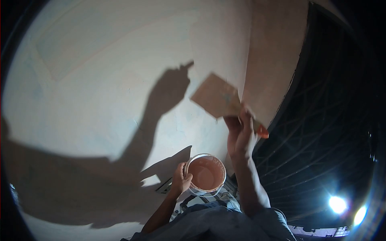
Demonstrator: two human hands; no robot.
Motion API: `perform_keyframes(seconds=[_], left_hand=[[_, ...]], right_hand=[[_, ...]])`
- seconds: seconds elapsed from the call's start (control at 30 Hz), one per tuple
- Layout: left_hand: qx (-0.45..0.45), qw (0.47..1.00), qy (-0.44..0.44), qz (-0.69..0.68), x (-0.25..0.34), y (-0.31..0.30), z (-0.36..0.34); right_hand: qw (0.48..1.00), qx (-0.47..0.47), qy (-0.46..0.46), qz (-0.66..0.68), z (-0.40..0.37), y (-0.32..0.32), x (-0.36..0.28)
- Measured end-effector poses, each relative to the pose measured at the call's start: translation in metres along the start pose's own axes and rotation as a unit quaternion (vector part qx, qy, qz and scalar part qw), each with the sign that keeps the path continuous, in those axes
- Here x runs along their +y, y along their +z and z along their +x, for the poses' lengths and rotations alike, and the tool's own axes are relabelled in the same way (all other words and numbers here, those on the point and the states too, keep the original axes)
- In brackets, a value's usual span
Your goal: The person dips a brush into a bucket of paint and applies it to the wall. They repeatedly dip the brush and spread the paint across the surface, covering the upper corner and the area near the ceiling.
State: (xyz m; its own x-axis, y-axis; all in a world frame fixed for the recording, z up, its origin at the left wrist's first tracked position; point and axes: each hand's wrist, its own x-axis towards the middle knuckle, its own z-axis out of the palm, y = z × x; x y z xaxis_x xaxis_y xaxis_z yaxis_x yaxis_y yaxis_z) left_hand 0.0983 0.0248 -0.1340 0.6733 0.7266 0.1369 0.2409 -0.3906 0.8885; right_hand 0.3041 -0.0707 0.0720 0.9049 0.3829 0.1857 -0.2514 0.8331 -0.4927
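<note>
In my right hand (242, 134) is a wide, flat paintbrush (217, 96), gripped by its handle with the orange end sticking out beyond my fingers. Its broad head is coated brown, points up and left, and appears slightly blurred in front of the wall. My left hand (182, 178) grips the rim of a white bucket (221, 188), fingers outside and thumb over the edge. Pinkish-brown liquid (206, 176) lies inside the bucket, and some coats its inner wall. The bucket's wire handle (205, 195) hangs down on the near side.
A pale, patchy wall (100, 80) fills the left and middle, crossed by shadows of my arm and body. A brownish wall strip (273, 52) meets it at a corner. Beyond it is a dark opening (321, 120) with thin lines and bright lamps (337, 204).
</note>
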Motion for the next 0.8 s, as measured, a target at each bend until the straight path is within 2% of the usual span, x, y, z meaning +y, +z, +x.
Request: perform_keyframes(seconds=[0.1, 0.2, 0.3, 0.4, 0.47, 0.53, 0.6, 0.67, 0.8], left_hand=[[0.000, 1.000, -0.002, 0.006, 0.014, -0.003, -0.002], [-0.008, 1.000, -0.005, 0.019, 0.014, -0.004, -0.001], [-0.011, 1.000, -0.004, 0.018, 0.010, -0.003, -0.002], [-0.012, 1.000, -0.007, 0.023, 0.004, 0.001, -0.001], [-0.013, 1.000, -0.014, 0.025, 0.001, -0.001, -0.005], [-0.032, 0.999, -0.037, 0.020, 0.006, -0.001, -0.002], [-0.029, 0.999, -0.040, 0.021, 0.002, 0.001, -0.001], [-0.030, 0.998, -0.042, 0.025, -0.002, 0.002, -0.001], [-0.055, 0.996, -0.054, 0.038, 0.003, -0.001, 0.003]], right_hand=[[0.995, -0.067, -0.052, 0.048, 0.033, 0.057, -0.003], [0.987, -0.093, -0.095, 0.085, 0.057, 0.101, 0.004], [0.986, -0.084, -0.097, 0.104, 0.065, 0.124, 0.013], [0.990, -0.064, -0.088, 0.092, 0.066, 0.106, 0.046], [0.996, -0.008, -0.053, 0.066, 0.050, 0.065, 0.068], [0.997, 0.071, -0.016, 0.024, 0.028, 0.024, 0.075], [0.997, 0.077, -0.012, -0.020, 0.012, 0.005, 0.067], [0.996, 0.085, -0.038, -0.009, 0.020, 0.006, 0.064], [0.992, 0.004, -0.117, 0.042, 0.058, 0.069, 0.036]])
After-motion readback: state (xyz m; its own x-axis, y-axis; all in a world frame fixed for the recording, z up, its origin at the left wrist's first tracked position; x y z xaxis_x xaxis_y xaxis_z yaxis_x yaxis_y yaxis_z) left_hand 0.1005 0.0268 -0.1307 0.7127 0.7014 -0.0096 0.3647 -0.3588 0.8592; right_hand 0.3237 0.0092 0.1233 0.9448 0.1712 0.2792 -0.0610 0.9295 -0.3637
